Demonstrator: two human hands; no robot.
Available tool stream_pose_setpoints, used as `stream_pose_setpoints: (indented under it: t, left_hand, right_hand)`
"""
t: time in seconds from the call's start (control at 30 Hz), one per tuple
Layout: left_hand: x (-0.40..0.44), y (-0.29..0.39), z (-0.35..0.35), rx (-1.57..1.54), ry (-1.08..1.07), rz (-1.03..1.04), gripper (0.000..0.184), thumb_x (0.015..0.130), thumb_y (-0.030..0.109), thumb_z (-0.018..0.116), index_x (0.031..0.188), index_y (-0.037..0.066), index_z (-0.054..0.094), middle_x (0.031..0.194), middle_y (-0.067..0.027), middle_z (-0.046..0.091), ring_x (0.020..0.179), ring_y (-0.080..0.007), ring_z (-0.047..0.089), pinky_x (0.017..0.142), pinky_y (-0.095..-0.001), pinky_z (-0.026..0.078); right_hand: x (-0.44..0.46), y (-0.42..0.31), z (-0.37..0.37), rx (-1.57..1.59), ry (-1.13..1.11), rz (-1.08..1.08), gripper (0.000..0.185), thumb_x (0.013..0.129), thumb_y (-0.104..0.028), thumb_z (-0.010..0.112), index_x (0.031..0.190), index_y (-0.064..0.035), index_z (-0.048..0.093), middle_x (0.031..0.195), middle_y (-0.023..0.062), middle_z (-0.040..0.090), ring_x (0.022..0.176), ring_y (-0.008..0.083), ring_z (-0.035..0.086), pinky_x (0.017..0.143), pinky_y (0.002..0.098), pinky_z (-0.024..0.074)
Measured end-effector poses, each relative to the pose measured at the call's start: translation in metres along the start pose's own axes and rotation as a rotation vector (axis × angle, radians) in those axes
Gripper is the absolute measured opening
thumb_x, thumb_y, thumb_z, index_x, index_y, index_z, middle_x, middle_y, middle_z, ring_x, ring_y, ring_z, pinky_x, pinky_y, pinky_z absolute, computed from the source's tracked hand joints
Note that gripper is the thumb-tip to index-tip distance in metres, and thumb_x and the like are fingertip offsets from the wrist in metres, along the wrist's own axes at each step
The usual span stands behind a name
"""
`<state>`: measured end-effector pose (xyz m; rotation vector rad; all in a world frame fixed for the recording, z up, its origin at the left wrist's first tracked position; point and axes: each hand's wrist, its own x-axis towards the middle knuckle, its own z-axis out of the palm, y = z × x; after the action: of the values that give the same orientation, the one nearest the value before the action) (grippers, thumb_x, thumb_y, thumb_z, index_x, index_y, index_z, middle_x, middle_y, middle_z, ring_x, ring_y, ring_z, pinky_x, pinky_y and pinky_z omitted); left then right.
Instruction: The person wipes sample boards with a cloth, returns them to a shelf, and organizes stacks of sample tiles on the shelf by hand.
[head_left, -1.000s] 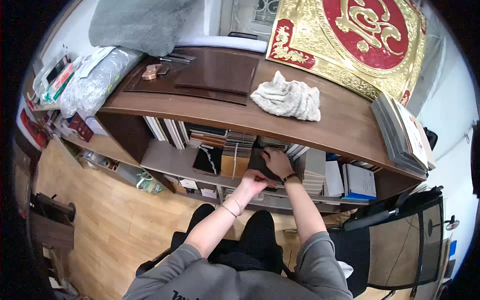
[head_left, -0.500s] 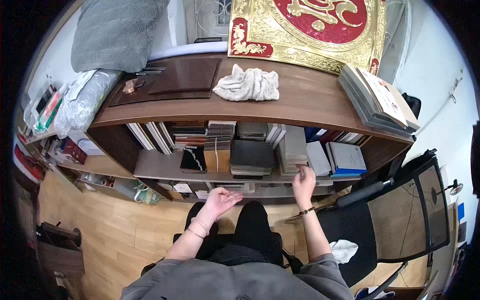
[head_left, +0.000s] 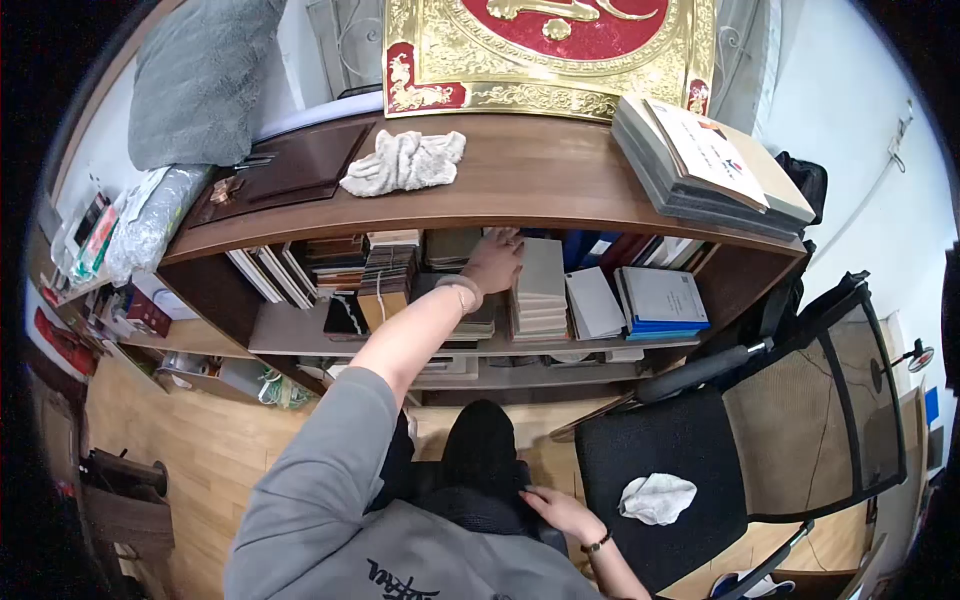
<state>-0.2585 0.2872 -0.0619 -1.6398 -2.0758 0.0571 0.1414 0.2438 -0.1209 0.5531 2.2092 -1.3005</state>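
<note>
My left hand reaches deep into the upper shelf, fingers bent over the spot where upright white books stood. What the fingertips grip, if anything, is hidden. Right beside it rises a stack of grey books. Partly behind my forearm sits a row of dark brown sample books, bound with a light strip. My right hand hangs low by my lap, its fingers stretched out and holding nothing that I can see.
Over the shelf runs a wooden top bearing a crumpled cloth, a gold-and-red panel and stacked grey boxes. At my right stands a mesh office chair with a white cloth on its seat. White binders fill the shelf's right part.
My left hand has moved from above my lap up into the shelf. My right hand has left the grey stack and dropped beside my lap. The view has shifted to the right.
</note>
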Motion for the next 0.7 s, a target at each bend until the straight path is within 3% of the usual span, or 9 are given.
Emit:
stream_pose_setpoints:
  t: [0.03,0.07,0.17,0.3,0.4,0.47,0.57,0.6,0.7]
  left_hand:
    - [0.005,-0.003,0.003,0.003,0.007,-0.002,0.038,0.080,0.022,0.047,0.111,0.002,0.055,0.125,-0.0127,0.048,0.119,-0.0251,0.042,0.101,-0.0377,0.031]
    - [0.008,-0.007,0.005,-0.018,-0.049,-0.008,0.039,0.080,0.022,0.048,0.112,0.001,0.055,0.124,-0.0130,0.048,0.119,-0.0254,0.042,0.101,-0.0376,0.031]
    - [0.004,-0.012,0.002,-0.064,-0.175,-0.015,0.039,0.079,0.021,0.049,0.112,0.000,0.054,0.124,-0.0137,0.049,0.119,-0.0260,0.043,0.101,-0.0373,0.032]
    - [-0.009,-0.020,-0.018,-0.283,-0.239,-0.054,0.040,0.079,0.021,0.049,0.113,0.000,0.054,0.124,-0.0137,0.049,0.119,-0.0275,0.042,0.101,-0.0374,0.032]
    - [-0.013,-0.028,0.016,-0.178,0.001,0.038,0.038,0.080,0.021,0.048,0.113,0.002,0.054,0.126,-0.0119,0.047,0.120,-0.0282,0.041,0.101,-0.0372,0.032]
    - [-0.010,-0.033,0.021,-0.192,-0.008,0.041,0.038,0.081,0.021,0.048,0.113,0.003,0.054,0.127,-0.0115,0.047,0.120,-0.0281,0.041,0.102,-0.0373,0.031]
    - [-0.010,-0.033,0.023,-0.229,-0.034,0.033,0.037,0.082,0.021,0.047,0.114,0.005,0.055,0.128,-0.0107,0.046,0.121,-0.0279,0.040,0.103,-0.0373,0.029]
    - [-0.011,-0.031,0.022,-0.218,-0.034,0.024,0.037,0.082,0.021,0.047,0.115,0.005,0.054,0.129,-0.0108,0.045,0.122,-0.0278,0.039,0.104,-0.0376,0.028]
    - [-0.013,-0.028,0.020,-0.196,-0.030,0.012,0.039,0.083,0.022,0.047,0.118,0.006,0.052,0.130,-0.0110,0.044,0.124,-0.0276,0.036,0.105,-0.0381,0.025]
  right_hand:
    - [-0.008,0.012,0.004,0.254,0.050,-0.002,0.056,0.087,-0.033,0.054,0.131,-0.0020,0.037,0.119,0.0191,0.054,0.107,0.0281,0.053,0.090,0.0322,0.0412]
    - [-0.018,0.018,0.004,0.252,0.052,-0.005,0.056,0.087,-0.033,0.054,0.131,-0.0020,0.037,0.119,0.0191,0.054,0.107,0.0281,0.053,0.090,0.0322,0.0412]
    - [-0.051,0.022,0.007,0.671,-0.026,-0.060,0.050,0.090,-0.031,0.050,0.128,0.0001,0.041,0.120,0.0135,0.055,0.106,0.0207,0.053,0.089,0.0291,0.0410]
    - [-0.054,0.020,0.019,0.849,0.089,-0.071,0.045,0.092,-0.028,0.048,0.126,0.0009,0.042,0.114,0.0087,0.057,0.102,0.0163,0.054,0.087,0.0265,0.0417]
    - [-0.050,0.034,0.027,0.889,0.154,-0.113,0.045,0.091,-0.028,0.050,0.125,0.0011,0.044,0.111,0.0079,0.057,0.102,0.0161,0.053,0.087,0.0286,0.0415]
    - [-0.042,0.046,0.035,0.913,0.197,-0.142,0.045,0.090,-0.028,0.051,0.124,0.0012,0.045,0.110,0.0075,0.057,0.102,0.0160,0.052,0.087,0.0296,0.0415]
    - [-0.036,0.079,0.054,1.230,0.506,0.217,0.041,0.089,-0.026,0.051,0.120,0.0011,0.048,0.106,0.0063,0.057,0.101,0.0175,0.052,0.089,0.0347,0.0405]
    - [-0.032,0.100,0.064,1.230,0.505,0.224,0.041,0.089,-0.026,0.051,0.120,0.0011,0.048,0.106,0.0063,0.057,0.101,0.0175,0.052,0.089,0.0347,0.0405]
    - [-0.022,0.159,0.089,1.800,0.559,0.363,0.043,0.086,-0.023,0.053,0.120,0.0017,0.045,0.115,0.0126,0.051,0.106,0.0245,0.047,0.092,0.0406,0.0385]
